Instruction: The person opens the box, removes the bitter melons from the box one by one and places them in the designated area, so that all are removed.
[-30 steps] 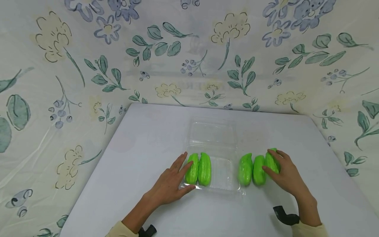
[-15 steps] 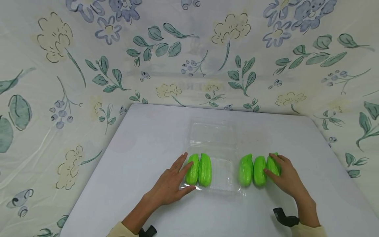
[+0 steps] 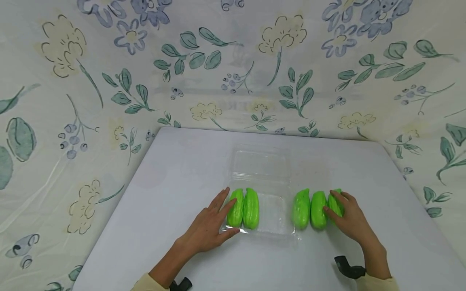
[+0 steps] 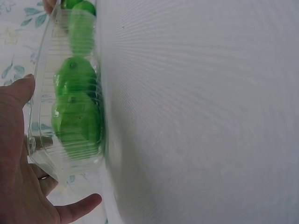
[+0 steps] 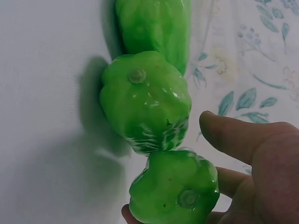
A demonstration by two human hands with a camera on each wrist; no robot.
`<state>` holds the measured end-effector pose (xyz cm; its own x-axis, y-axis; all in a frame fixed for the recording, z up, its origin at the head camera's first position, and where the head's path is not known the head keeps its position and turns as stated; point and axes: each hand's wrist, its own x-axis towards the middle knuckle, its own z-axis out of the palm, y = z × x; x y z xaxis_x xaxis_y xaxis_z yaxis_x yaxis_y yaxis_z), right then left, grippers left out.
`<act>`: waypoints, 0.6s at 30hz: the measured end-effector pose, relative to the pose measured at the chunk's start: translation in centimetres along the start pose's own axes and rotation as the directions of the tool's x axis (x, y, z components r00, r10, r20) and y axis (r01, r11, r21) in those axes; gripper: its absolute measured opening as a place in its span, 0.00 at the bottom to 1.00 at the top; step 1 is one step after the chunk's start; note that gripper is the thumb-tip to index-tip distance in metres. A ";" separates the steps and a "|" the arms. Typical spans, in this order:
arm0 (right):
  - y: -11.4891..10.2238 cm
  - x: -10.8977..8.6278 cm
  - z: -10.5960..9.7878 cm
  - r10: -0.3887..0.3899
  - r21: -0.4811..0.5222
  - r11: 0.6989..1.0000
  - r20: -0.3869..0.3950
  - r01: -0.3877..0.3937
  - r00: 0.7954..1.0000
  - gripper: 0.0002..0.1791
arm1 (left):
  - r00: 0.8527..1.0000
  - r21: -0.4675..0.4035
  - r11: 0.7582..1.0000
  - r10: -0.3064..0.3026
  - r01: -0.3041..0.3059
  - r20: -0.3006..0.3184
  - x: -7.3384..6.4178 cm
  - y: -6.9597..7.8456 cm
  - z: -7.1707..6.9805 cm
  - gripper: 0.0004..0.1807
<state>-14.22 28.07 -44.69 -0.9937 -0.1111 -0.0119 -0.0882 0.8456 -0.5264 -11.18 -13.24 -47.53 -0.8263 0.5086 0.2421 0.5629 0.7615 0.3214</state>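
A clear plastic clamshell box (image 3: 271,231) lies with its lid (image 3: 260,161) folded back. Inside its left half, two glossy green ridged gourds (image 3: 251,208) lie side by side. My left hand (image 3: 205,226) rests at the box's left front corner, fingers spread and fairly straight along the rim. To the right of the box, three similar gourds stand in a row: a left gourd (image 3: 301,208), a middle gourd (image 3: 318,210) and a right gourd (image 5: 174,189). My right hand (image 3: 349,214) has its fingers curled round the right gourd; in the right wrist view the thumb (image 5: 229,130) stands apart from it.
Everything lies on a white table (image 3: 182,161), with a flower-patterned cloth (image 3: 233,81) behind and around it. Black curved pieces (image 3: 349,267) show at both wrists, beside the pale sleeves (image 3: 376,283).
My right hand and the right gourd have shifted slightly toward me, mostly in the first half second. The left hand, the box and the other gourds stay where they were.
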 end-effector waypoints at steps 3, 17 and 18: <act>0.2 0.1 0.4 0.008 0.000 1.000 0.027 -0.008 1.000 0.35 | 1.000 0.000 1.000 0.000 0.000 -0.001 0.0 0.0 0.0 0.45; 0.5 0.2 1.0 -0.017 -0.013 1.000 0.056 0.018 0.998 0.33 | 1.000 0.000 1.000 -0.006 0.006 0.008 -0.1 0.0 -0.1 0.44; 0.5 0.2 1.0 -0.022 -0.015 1.000 0.057 0.023 0.998 0.33 | 1.000 0.000 1.000 -0.004 0.004 0.007 -0.1 0.0 -0.1 0.44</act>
<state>-14.43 27.95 -45.77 -0.9860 -0.1592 -0.0491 -0.1118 0.8507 -0.5136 -11.13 -13.31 -47.50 -0.8289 0.5080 0.2342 0.5592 0.7640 0.3220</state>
